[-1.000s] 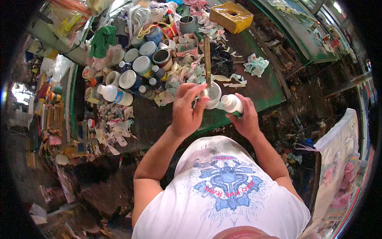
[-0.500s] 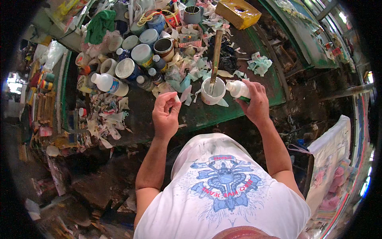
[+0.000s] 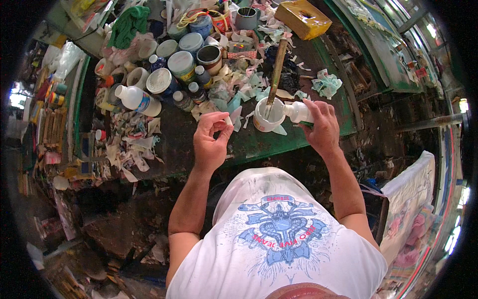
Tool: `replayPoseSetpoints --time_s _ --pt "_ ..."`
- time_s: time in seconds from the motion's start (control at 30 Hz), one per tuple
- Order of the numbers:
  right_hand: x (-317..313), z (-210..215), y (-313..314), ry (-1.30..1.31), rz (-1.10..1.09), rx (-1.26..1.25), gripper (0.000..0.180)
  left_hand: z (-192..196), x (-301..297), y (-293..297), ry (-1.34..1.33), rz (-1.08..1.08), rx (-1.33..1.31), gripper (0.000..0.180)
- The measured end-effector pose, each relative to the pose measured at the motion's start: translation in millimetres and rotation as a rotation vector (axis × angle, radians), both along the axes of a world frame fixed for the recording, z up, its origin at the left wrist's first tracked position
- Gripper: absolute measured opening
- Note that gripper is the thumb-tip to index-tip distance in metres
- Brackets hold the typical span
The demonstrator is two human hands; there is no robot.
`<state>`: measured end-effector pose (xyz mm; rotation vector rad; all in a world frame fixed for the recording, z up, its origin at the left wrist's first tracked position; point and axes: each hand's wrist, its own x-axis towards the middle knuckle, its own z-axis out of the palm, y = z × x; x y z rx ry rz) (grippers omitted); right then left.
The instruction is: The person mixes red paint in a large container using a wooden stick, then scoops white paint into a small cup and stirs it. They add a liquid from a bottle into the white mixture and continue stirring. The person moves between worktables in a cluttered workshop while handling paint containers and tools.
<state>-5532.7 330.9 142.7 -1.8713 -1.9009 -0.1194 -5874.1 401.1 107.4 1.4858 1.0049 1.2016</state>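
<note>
The grip of the right hand (image 3: 322,123) is wrapped around the lower part of a white bottle (image 3: 298,112), with fingers above and thumb below. Half a second ago the bottle's mouth is beside the white cup (image 3: 263,123); now it reaches the rim. I judge that the contents can go into the cup in this position, but I cannot see any liquid coming out. The left hand (image 3: 211,137) pinches a small white piece (image 3: 228,120), maybe the cap, between thumb and finger, left of the cup. A wooden stick (image 3: 277,74) leans inside the cup, which is near the green edge of the desk (image 3: 259,147). Both elbows are bent, and the forearms slope inward.
</note>
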Motion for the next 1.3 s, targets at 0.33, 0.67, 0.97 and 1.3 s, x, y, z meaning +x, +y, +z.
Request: replayPoseSetpoints --time_s 0.33,0.67,0.97,1.3 --pt "1 4 5 -0.070 0.020 0.038 0.092 3 20 1 -0.027 -0.050 0.055 0.038" --pt "2 5 9 -0.152 0.036 0.058 0.091 12 36 4 0.038 -0.104 0.116 0.039" --pt "2 7 12 -0.203 0.048 0.098 0.083 15 47 3 0.055 -0.158 0.101 0.039" --pt "3 8 17 -0.249 0.061 0.119 0.068 16 53 4 0.078 -0.155 0.148 0.035"
